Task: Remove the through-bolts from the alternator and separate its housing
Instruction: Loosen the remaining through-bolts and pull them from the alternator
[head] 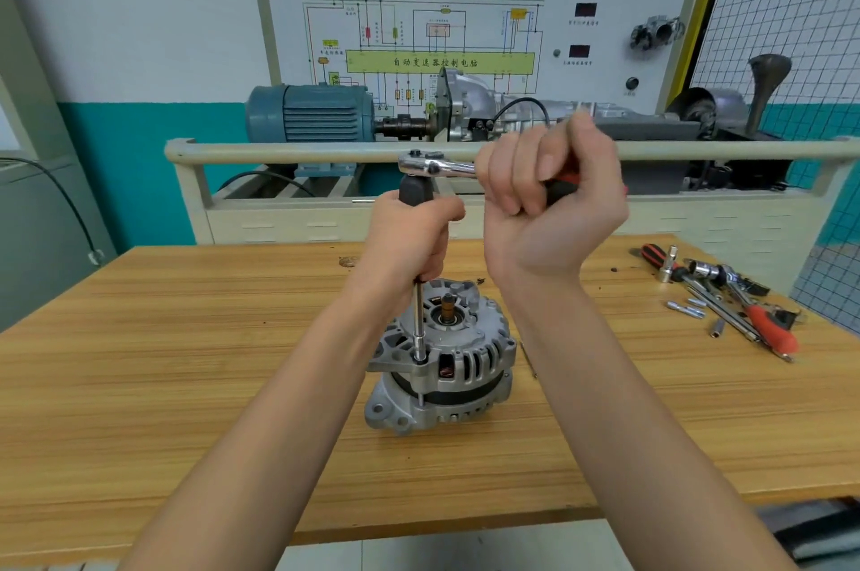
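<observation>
Wood-grain table [186, 365] bears ribbed cast-metal alternator [442, 361], chrome ratchet [435, 165] above

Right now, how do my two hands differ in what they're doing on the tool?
The left hand grips the upright black driver handle above the alternator; the right hand grips the ratchet by its sideways handle. The left sits lower, the right higher and turned palm toward the camera. Both are closed round the same tool assembly.
</observation>
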The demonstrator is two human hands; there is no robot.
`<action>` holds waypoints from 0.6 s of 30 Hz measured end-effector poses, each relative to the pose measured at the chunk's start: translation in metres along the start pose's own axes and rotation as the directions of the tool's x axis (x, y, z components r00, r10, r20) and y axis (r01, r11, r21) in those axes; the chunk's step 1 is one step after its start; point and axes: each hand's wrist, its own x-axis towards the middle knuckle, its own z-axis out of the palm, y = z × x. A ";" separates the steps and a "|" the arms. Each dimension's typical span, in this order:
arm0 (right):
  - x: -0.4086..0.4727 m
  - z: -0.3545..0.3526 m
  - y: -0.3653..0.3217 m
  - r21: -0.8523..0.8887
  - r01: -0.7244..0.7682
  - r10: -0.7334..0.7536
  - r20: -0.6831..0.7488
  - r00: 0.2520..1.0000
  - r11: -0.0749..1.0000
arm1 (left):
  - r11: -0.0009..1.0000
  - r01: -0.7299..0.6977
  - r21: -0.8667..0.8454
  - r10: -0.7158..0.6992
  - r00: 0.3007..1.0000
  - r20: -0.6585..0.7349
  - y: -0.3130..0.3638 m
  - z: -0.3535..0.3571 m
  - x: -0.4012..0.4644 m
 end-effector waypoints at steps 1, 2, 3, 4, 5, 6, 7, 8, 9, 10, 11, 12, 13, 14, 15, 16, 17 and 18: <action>-0.004 0.003 0.003 -0.078 0.080 -0.076 0.056 0.996 0.994 | 1.000 -0.012 0.016 0.013 0.998 -0.060 -0.001 0.003 0.000; -0.006 0.007 0.005 -0.130 0.141 -0.128 0.105 0.986 0.981 | 0.999 -0.025 0.027 0.028 0.995 -0.098 -0.002 0.005 0.000; -0.008 0.009 0.006 -0.154 0.167 -0.148 0.127 0.981 0.974 | 0.999 -0.035 0.031 0.038 0.993 -0.109 -0.003 0.004 0.000; -0.007 0.008 0.005 -0.149 0.150 -0.133 0.117 0.984 0.977 | 0.999 -0.040 0.029 0.043 0.995 -0.090 -0.004 0.003 0.000; -0.005 0.006 0.003 -0.120 0.103 -0.093 0.085 0.992 0.987 | 0.999 -0.042 0.022 0.043 0.998 -0.041 -0.005 0.000 0.000; -0.001 0.004 0.000 -0.070 0.040 -0.037 0.047 0.998 0.997 | 0.999 -0.040 0.003 0.040 0.999 0.031 -0.004 -0.004 -0.001; 0.003 0.001 -0.002 -0.001 -0.029 0.029 0.004 1.000 1.000 | 0.999 -0.032 -0.030 0.035 0.993 0.113 -0.003 -0.009 -0.001; 0.007 -0.003 -0.004 0.081 -0.093 0.097 -0.045 0.994 0.992 | 0.997 -0.012 -0.074 0.027 0.980 0.197 -0.002 -0.013 0.000; 0.012 -0.007 -0.005 0.173 -0.151 0.169 -0.098 0.981 0.973 | 0.993 0.017 -0.114 0.015 0.961 0.277 -0.002 -0.017 0.001; 0.016 -0.011 -0.006 0.262 -0.191 0.234 -0.147 0.961 0.946 | 0.989 0.053 -0.138 -0.001 0.937 0.350 -0.001 -0.019 0.002; 0.020 -0.014 -0.007 0.331 -0.208 0.280 -0.184 0.942 0.920 | 0.986 0.087 -0.142 -0.022 0.912 0.410 0.000 -0.019 0.003; 0.022 -0.017 -0.007 0.375 -0.210 0.304 -0.210 0.929 0.903 | 0.984 0.115 -0.133 -0.044 0.892 0.449 0.001 -0.019 0.003; 0.023 -0.019 -0.007 0.392 -0.205 0.310 -0.224 0.924 0.897 | 0.984 0.132 -0.118 -0.063 0.884 0.464 0.001 -0.018 0.004; 0.022 -0.019 -0.007 0.387 -0.199 0.302 -0.225 0.926 0.900 | 0.986 0.134 -0.102 -0.074 0.889 0.453 0.002 -0.018 0.004; 0.021 -0.018 -0.007 0.364 -0.193 0.284 -0.217 0.934 0.911 | 0.989 0.122 -0.087 -0.075 0.905 0.418 0.001 -0.017 0.004; 0.018 -0.016 -0.007 0.327 -0.183 0.257 -0.199 0.946 0.927 | 0.992 0.102 -0.073 -0.068 0.929 0.364 0.001 -0.015 0.004; 0.016 -0.014 -0.006 0.279 -0.168 0.221 -0.171 0.960 0.945 | 0.995 0.080 -0.060 -0.059 0.955 0.291 0.001 -0.012 0.003; 0.013 -0.011 -0.006 0.218 -0.145 0.177 -0.134 0.975 0.965 | 0.997 0.061 -0.045 -0.051 0.977 0.205 0.000 -0.008 0.002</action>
